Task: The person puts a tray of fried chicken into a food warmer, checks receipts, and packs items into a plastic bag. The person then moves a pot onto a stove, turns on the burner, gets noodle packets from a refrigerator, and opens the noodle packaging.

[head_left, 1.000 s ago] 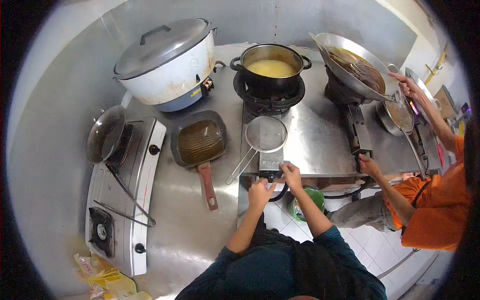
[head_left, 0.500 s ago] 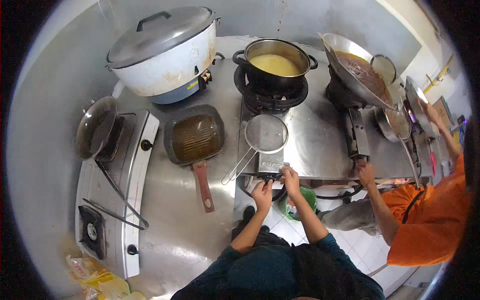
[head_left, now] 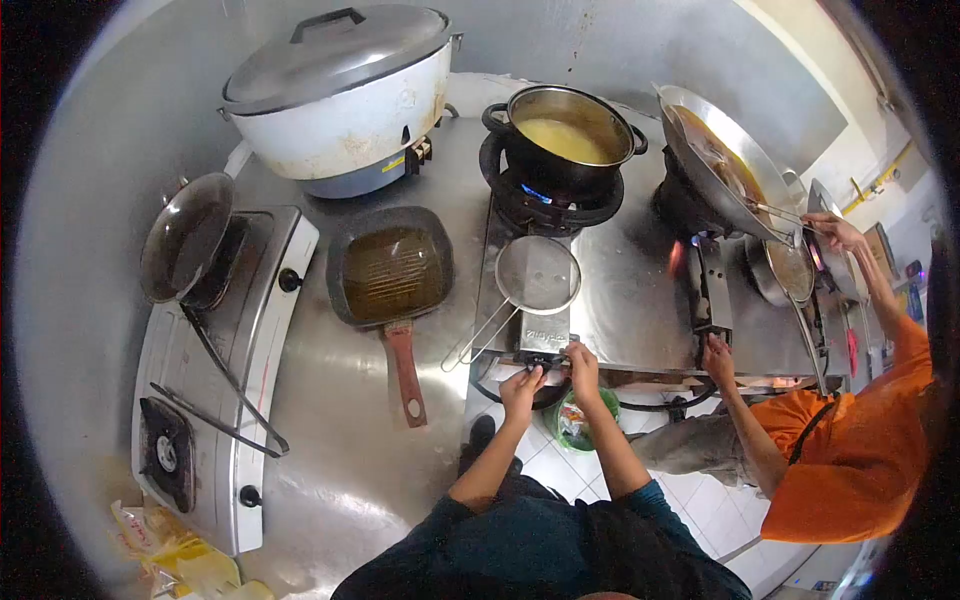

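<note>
My left hand [head_left: 522, 392] is closed with fingertips on the black stove knob [head_left: 541, 362] at the front of the middle burner's metal control box [head_left: 544, 333]. My right hand [head_left: 583, 372] pinches at the right front corner of the same box; its exact grip is partly hidden. On top of the box rests a wire-mesh strainer [head_left: 538, 274], its handle pointing toward me. Behind it, a black two-handled pot [head_left: 565, 172] with pale yellow liquid sits on the burner [head_left: 510, 205]. A blue flame [head_left: 537, 194] shows under the pot.
A grill pan [head_left: 390, 268] and a two-burner stove [head_left: 285, 345] with a frying pan [head_left: 187, 237] and tongs [head_left: 225, 385] are left. A rice cooker [head_left: 340, 110] stands behind. Right, a co-worker in orange [head_left: 850, 440] tends a wok [head_left: 725, 165]. A green bin [head_left: 573, 422] is below.
A blue flame now shows under the pot, and an orange glow by the wok's burner. The co-worker's far hand has come to the wok with a wire skimmer. My hands stay at the control box.
</note>
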